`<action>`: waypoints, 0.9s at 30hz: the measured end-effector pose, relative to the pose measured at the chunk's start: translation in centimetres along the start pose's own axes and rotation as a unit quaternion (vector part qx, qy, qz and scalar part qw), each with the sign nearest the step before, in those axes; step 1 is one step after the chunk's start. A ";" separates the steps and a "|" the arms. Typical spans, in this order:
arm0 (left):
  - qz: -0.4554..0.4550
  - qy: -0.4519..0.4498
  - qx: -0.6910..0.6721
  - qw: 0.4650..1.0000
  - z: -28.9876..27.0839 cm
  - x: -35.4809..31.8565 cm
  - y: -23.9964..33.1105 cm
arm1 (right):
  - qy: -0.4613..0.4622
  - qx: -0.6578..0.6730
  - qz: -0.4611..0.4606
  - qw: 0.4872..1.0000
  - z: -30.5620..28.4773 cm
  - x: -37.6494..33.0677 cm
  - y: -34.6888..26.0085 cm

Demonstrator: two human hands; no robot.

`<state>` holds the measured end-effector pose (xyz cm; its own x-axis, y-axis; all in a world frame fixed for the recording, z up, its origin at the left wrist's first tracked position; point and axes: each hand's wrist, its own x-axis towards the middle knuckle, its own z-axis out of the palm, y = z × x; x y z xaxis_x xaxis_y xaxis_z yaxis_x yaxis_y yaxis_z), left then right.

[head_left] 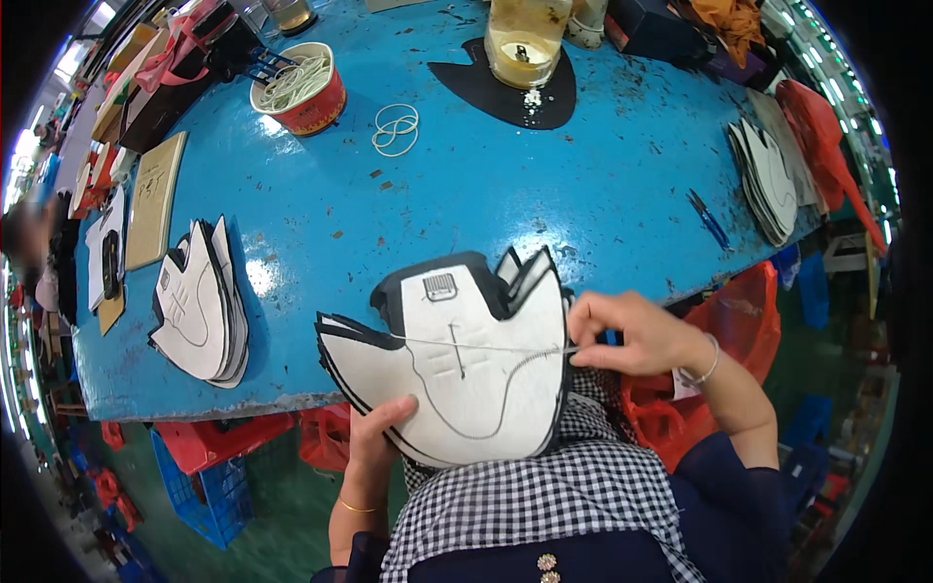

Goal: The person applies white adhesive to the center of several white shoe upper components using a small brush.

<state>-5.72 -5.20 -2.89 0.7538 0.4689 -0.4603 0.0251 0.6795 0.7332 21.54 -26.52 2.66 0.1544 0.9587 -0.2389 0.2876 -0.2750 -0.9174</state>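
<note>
A stack of white, black-edged shoe upper pieces (466,389) is held tilted at the table's near edge, its lower end by my lap. My left hand (383,428) grips the stack's lower left side, thumb on the white face and the other fingers hidden behind. Across the stack's front runs a taut pale rubber band (452,344). At the right edge my right hand (622,335) pinches the band's end between closed fingers. How the band passes behind the stack is hidden.
On the blue table (292,194) stand a red tub of rubber bands (306,92) and a glue jar (525,44). Loose rubber bands (397,130) lie beyond the stack. Other upper stacks rest left (199,306) and right (766,180), near blue snips (709,221).
</note>
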 end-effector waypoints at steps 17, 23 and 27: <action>0.087 -0.068 -0.102 0.989 -2.4 1.8 7.2 | 0.228 -0.226 -0.322 0.891 -6.0 26.7 0.3; -0.016 -0.019 0.030 0.999 0.5 3.8 7.1 | 0.224 -0.331 -0.257 0.880 -10.3 27.1 0.7; -0.032 -0.036 -0.009 0.999 3.8 5.3 7.1 | 0.384 -0.184 -0.258 0.867 -16.6 22.0 0.4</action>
<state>0.89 0.00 1.80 0.7964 0.3821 -0.4687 0.0642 0.7172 0.6939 40.76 -6.78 2.34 0.4586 0.6684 0.5855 0.7657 0.0371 -0.6421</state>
